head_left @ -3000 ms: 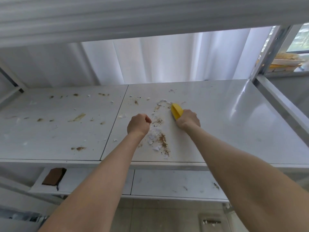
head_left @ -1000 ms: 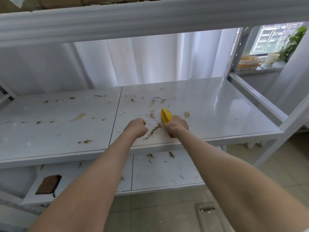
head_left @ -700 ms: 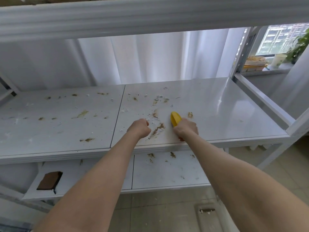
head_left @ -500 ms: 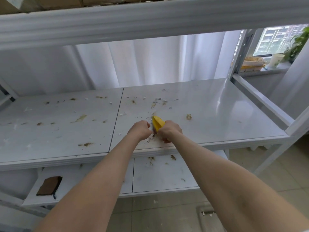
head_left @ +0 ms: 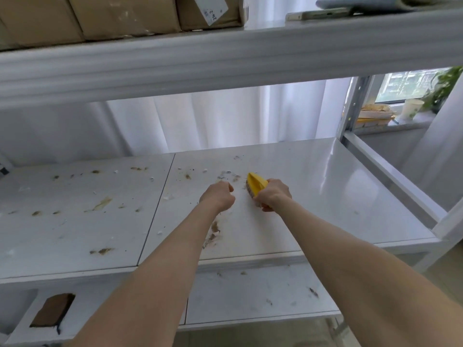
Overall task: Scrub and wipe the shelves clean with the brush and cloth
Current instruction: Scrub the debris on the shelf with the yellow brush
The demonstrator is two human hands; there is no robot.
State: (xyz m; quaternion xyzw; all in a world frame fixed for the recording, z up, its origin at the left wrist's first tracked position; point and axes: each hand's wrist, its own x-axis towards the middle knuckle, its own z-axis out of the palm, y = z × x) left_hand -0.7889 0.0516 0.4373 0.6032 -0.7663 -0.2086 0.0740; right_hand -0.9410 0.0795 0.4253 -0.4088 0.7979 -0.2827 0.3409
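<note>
Right hand [head_left: 274, 195]: the fingers wrap around the back part of the yellow brush [head_left: 255, 185] and grip it firmly.
Brush: it is on the right panel of the middle shelf [head_left: 325, 196], bristle side toward the surface, its tip pointing away from the person.
Left hand [head_left: 219, 196]: the fingers are curled into a fist just beside the brush, on its left. Nothing shows inside it, and I cannot tell if it touches the panel.
Dirt: white scraps [head_left: 226, 174] lie near the brush tip. A brown smear [head_left: 214, 230] is closer to the front edge, and brown spots [head_left: 102, 251] mark the left panel.
Lower shelf [head_left: 250, 304]: it carries some crumbs and, at the far left, a brown flat piece [head_left: 52, 310].
Top shelf [head_left: 225, 61]: cardboard boxes [head_left: 125, 16] stand on it.
Window side: a paper cup [head_left: 413, 108] stands at the right.
</note>
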